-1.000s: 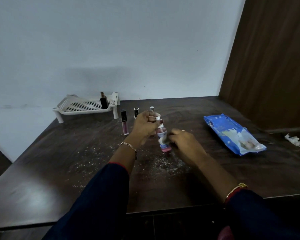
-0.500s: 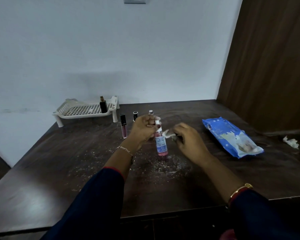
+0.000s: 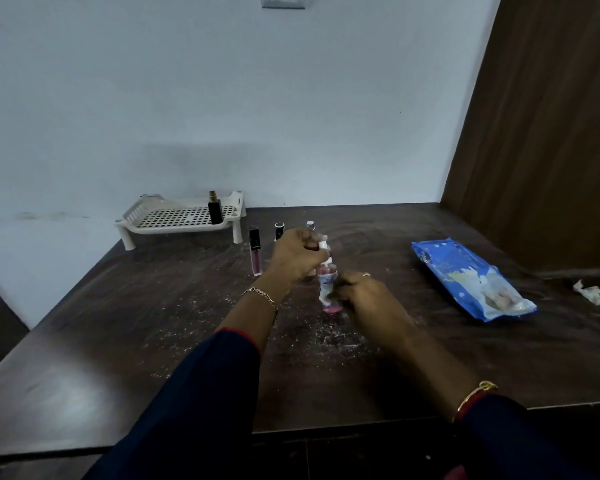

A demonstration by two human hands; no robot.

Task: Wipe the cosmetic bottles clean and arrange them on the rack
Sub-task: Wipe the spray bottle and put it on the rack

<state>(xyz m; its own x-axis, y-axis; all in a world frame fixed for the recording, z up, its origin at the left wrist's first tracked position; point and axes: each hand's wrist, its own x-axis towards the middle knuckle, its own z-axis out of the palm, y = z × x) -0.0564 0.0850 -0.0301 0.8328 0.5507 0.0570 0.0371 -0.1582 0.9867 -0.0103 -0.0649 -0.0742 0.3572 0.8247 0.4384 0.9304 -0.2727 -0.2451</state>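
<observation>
A small pink bottle with a white label and white cap is held near the middle of the dark table. My left hand grips its cap end. My right hand pinches a white wipe against the bottle's lower body. Behind my left hand stand a pink lip gloss tube, a small black-capped bottle and a silver-capped bottle, the last two partly hidden. A white perforated rack at the back left holds one dark bottle.
A blue wet-wipe pack lies to the right. A crumpled used wipe sits at the far right edge. White specks are scattered on the table under my hands. A brown wooden panel rises on the right.
My right hand with the wipe has moved down from the bottle's neck to its lower body. The left hand still grips the cap end.
</observation>
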